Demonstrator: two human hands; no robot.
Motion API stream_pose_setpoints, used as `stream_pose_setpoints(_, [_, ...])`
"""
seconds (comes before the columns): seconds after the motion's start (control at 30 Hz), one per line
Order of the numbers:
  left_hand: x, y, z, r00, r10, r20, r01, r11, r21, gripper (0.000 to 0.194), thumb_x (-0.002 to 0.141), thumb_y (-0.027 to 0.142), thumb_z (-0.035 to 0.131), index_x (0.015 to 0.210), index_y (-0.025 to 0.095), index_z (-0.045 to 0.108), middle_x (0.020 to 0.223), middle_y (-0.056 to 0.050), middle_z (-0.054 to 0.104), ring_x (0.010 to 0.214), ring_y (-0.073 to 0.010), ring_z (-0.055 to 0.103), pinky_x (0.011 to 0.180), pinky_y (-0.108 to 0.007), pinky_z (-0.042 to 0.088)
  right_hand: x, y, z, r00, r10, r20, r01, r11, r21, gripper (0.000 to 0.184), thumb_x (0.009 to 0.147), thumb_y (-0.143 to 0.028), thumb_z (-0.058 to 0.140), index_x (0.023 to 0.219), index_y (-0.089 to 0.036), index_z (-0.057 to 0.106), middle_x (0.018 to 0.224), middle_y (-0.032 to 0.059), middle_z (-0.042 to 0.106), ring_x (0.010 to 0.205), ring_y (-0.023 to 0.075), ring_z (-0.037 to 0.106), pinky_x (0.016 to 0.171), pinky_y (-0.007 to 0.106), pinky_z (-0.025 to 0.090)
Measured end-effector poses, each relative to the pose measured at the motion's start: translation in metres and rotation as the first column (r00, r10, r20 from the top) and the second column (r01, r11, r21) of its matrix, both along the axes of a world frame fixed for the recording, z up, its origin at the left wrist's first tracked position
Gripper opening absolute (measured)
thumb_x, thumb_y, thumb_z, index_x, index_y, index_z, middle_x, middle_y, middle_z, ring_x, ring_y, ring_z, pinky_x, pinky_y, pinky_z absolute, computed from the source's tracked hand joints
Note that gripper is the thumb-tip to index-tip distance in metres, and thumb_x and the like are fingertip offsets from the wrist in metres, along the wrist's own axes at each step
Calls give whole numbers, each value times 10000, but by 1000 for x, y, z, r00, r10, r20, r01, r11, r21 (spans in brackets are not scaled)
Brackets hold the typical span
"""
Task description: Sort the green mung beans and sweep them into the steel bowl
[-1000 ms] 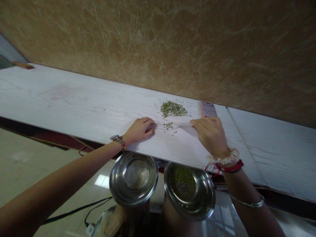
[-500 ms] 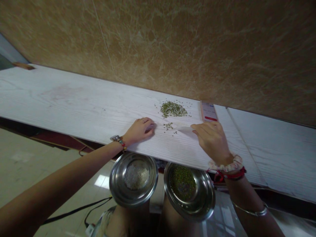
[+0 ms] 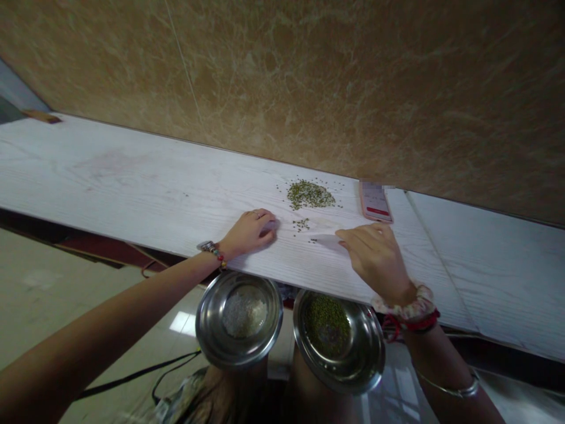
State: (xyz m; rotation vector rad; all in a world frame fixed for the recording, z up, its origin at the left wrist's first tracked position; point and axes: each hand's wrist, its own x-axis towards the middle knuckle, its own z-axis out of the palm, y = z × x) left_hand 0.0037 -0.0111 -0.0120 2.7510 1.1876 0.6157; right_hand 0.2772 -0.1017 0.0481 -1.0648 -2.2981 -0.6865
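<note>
My left hand [image 3: 251, 231] rests on the white wood-grain board, fingers loosely bent and thumb apart, with nothing visible in it. Between the fingertips of my right hand [image 3: 373, 256] is a thin whitish piece like paper or plastic [image 3: 327, 239], low over the board and pointing left. A few stray green beans [image 3: 313, 240] lie by its tip. A small group of green beans [image 3: 301, 224] sits between my hands. Behind it spreads a larger pile of green beans [image 3: 309, 195], with some pale grains mixed in at its right side.
Below the board's front edge, a steel bowl of white grains [image 3: 203, 321] and a steel bowl of green beans [image 3: 368, 353] rest on my knees. A pink-edged phone [image 3: 374, 201] lies near the marbled wall [image 3: 282, 88]. A dark cable [image 3: 136, 372] crosses the floor.
My right hand has moved slightly left and down with the thin whitish piece, uncovering more of the phone. Stray beans near the tip are now closer together. My left hand has stayed put.
</note>
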Motion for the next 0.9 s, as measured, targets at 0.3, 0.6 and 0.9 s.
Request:
stream_pose_setpoints(0.3, [-1,1,0,1000,0,-5,0,1000,13,267,826,259,517,1077,196,580,1112,-82,639,1030,-248,593,880,-409,471,-5,-2,4,1000,23,-8,-23,1000,-9,211,865,-49,475,943,-160,637,781,29,707,752,164,584,773,322,362])
stream_pose_setpoints(0.6, [-1,0,1,1000,-3,-19,3,1000,-7,272,845,276,504,1084,165,574,1138,-114,629,1046,-262,589,886,-415,470,-4,-10,7,998,54,-34,-56,997,-46,209,890,-77,467,948,-191,632,796,12,708,761,155,588,791,312,363])
stream_pose_setpoints(0.9, [0,-1,-1,1000,15,-15,-15,1000,3,277,835,279,515,1082,170,575,1142,-99,632,1047,-253,589,897,-406,468,-5,-17,7,998,-54,18,54,998,-27,167,898,-99,480,952,-154,628,782,28,707,734,168,578,763,323,353])
